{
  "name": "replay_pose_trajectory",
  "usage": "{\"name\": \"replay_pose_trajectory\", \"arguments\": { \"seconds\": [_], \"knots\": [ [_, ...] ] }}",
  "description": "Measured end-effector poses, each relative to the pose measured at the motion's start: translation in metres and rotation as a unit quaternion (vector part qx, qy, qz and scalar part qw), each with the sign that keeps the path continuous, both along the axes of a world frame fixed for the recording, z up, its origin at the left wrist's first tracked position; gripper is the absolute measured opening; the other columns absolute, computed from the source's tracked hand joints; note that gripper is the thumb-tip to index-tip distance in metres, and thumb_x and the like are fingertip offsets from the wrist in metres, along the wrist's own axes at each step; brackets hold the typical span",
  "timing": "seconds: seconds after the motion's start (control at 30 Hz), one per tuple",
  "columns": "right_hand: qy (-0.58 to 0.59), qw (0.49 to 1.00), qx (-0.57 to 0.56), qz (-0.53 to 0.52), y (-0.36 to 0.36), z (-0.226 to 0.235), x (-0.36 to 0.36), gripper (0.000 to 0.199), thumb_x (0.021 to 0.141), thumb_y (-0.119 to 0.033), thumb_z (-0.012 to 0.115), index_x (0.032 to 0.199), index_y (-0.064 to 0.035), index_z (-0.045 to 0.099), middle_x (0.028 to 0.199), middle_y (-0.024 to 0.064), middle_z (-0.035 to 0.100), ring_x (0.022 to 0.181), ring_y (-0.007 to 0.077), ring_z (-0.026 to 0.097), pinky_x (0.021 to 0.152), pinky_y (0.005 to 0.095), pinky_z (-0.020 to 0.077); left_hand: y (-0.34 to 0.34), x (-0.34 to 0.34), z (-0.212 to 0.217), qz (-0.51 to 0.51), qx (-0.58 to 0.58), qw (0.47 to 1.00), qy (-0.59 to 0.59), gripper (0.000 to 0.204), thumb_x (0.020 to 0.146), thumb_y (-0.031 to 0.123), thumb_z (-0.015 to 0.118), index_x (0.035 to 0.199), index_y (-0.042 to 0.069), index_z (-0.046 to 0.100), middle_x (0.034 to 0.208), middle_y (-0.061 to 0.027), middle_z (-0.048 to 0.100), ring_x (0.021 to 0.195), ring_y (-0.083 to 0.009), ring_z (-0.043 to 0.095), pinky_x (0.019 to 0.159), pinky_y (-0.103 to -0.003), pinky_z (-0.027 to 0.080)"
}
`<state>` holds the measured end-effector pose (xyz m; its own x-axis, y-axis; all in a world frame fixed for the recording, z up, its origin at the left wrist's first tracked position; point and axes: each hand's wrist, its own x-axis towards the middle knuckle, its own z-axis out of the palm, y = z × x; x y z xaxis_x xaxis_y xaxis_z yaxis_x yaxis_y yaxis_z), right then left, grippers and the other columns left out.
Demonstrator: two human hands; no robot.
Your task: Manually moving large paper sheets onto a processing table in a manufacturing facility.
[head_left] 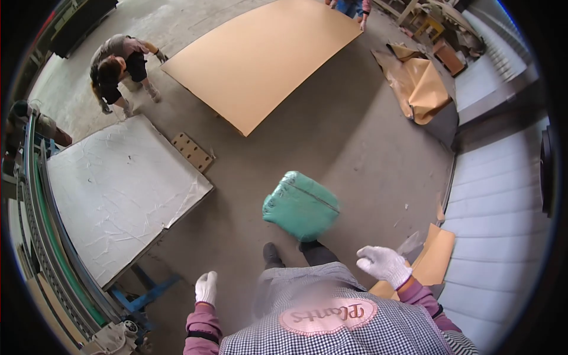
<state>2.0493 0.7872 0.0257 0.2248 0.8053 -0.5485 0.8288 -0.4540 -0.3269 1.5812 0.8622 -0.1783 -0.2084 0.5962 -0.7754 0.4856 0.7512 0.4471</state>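
Note:
My left hand [206, 288], in a white knit glove, hangs beside my apron with its fingers loosely bent and nothing in it. My right hand [383, 264], gloved the same way, is held out to the right; its fingers are slightly curled around nothing. Just beyond my feet is a green plastic-wrapped bundle [302, 206] with a dark strap or seam across its top. One foot is partly hidden at its near edge. Neither hand touches the bundle.
At left stands a table covered in wrinkled white sheeting [118, 189], beside a conveyor rail [50, 219]. Ahead, one person [121, 68] bends near a large tan board [266, 53]; another person's hand [363, 25] is at its far corner. Crumpled brown paper [429, 89] lies right.

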Motion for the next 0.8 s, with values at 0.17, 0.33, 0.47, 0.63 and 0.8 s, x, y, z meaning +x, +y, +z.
{"name": "replay_pose_trajectory", "arguments": {
  "seconds": [0.17,0.33,0.47,0.63,0.8],
  "knots": [
    [0.066,0.992,-0.081,0.065,-0.014,-0.069,0.076,0.031,0.079,-0.022,0.05,0.104,-0.0102,0.066,0.1,0.0133,0.066,0.094,0.0307,0.063,0.084,0.0407,0.0493,0.022,0.079,0.008,-0.223,0.134,0.965,0.024,0.035,0.08,0.034,0.055,0.088,0.003,0.067,0.076,-0.015,0.065,0.074,-0.0291,0.062,0.07,-0.038,0.048],
    [0.153,0.949,-0.151,0.232,0.01,-0.145,0.132,0.036,0.078,-0.026,0.051,0.106,-0.0083,0.064,0.1,0.0207,0.065,0.094,0.0366,0.062,0.084,0.0436,0.0479,-0.026,0.156,-0.019,-0.39,0.073,0.918,-0.022,0.04,0.084,0.042,0.053,0.101,0.007,0.065,0.091,-0.0217,0.064,0.09,-0.0388,0.061,0.079,-0.043,0.048],
    [0.086,0.936,-0.255,0.228,0.05,-0.224,0.187,0.038,0.084,-0.033,0.048,0.107,-0.0071,0.064,0.102,0.0196,0.065,0.097,0.0351,0.061,0.086,0.0419,0.0465,0.017,0.222,0.041,-0.319,-0.02,0.946,0.056,0.038,0.085,0.04,0.051,0.104,0.011,0.065,0.095,-0.0177,0.066,0.089,-0.0346,0.063,0.078,-0.042,0.049],
    [0.193,0.892,-0.349,0.213,0.149,-0.163,0.184,0.044,0.086,-0.04,0.048,0.114,-0.0092,0.061,0.112,0.0204,0.061,0.106,0.0359,0.057,0.091,0.0379,0.0438,0.104,0.221,0.105,-0.242,0.044,0.957,-0.154,0.039,0.086,0.041,0.05,0.109,0.013,0.064,0.096,-0.0145,0.066,0.091,-0.0306,0.063,0.081,-0.039,0.049],
    [0.094,0.891,-0.4,0.19,0.23,-0.124,0.135,0.047,0.084,-0.038,0.05,0.117,-0.0072,0.059,0.115,0.021,0.06,0.109,0.0333,0.056,0.092,0.0376,0.0435,0.182,0.177,0.074,-0.188,0.02,0.94,-0.285,0.039,0.09,0.038,0.051,0.108,0.006,0.063,0.088,-0.0147,0.065,0.079,-0.0255,0.062,0.075,-0.036,0.048]
  ]
}}
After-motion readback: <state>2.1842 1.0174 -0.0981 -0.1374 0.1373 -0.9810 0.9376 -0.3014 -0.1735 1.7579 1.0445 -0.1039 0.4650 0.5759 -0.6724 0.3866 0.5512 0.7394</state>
